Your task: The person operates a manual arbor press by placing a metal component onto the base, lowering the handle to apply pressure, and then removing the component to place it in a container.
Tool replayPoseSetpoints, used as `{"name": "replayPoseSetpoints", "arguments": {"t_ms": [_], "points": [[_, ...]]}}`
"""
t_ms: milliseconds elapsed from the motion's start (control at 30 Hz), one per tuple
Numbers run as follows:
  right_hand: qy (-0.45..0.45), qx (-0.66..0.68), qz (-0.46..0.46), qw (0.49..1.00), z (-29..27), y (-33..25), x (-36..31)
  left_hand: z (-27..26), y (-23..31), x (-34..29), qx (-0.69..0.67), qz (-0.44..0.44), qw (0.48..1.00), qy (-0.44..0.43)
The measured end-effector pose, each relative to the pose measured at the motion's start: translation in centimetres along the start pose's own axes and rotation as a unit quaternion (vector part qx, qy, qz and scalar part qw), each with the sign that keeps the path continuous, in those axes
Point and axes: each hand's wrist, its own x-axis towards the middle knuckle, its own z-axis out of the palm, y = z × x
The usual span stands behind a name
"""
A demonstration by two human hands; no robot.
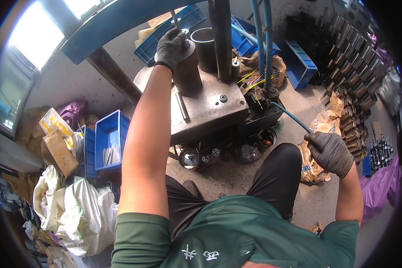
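My left hand [170, 48], in a dark grey glove, closes its fingers round a shiny metal part [184, 32] atop a light round disc [188, 50]. The disc rests on an upright dark metal cylinder [186, 77]. Just above the fingers a thin metal rod [174, 17] points down. At the right, my gloved right hand [330, 152] is wrapped round the end of a blue lever [294, 118] that runs from the press's side. A short metal bar [182, 106] and a small bearing-like ring [223, 98] lie on the steel table [205, 110].
A blue press beam [116, 29] spans overhead, with a dark post [219, 40] behind the cylinder. An open tube [203, 49] stands nearby. Blue crates [113, 138] and white sacks [87, 214] sit left. Stacked metal cylinders [353, 58] and a brown paper bag [315, 167] are right.
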Motion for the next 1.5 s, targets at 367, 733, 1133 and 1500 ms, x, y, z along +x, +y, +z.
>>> {"name": "replayPoseSetpoints", "arguments": {"t_ms": [367,733,1133,1500], "points": [[0.403,0.074,-0.072,0.909,-5.5,4.0,16.1,-0.7,-0.7,0.8,0.046,0.028,0.998,-0.029],[0.347,-0.057,0.025,0.936,-8.1,4.9,20.9,0.0,-0.9,1.1,0.352,0.135,0.926,-0.023],[0.415,-0.063,-0.061,0.906,-4.5,1.6,10.3,5.1,-6.7,-17.6,0.181,0.228,0.947,-0.136],[0.459,0.734,0.063,0.497,14.0,-4.0,-3.8,16.5,-9.6,-35.1,0.239,0.241,0.84,-0.425]]}}
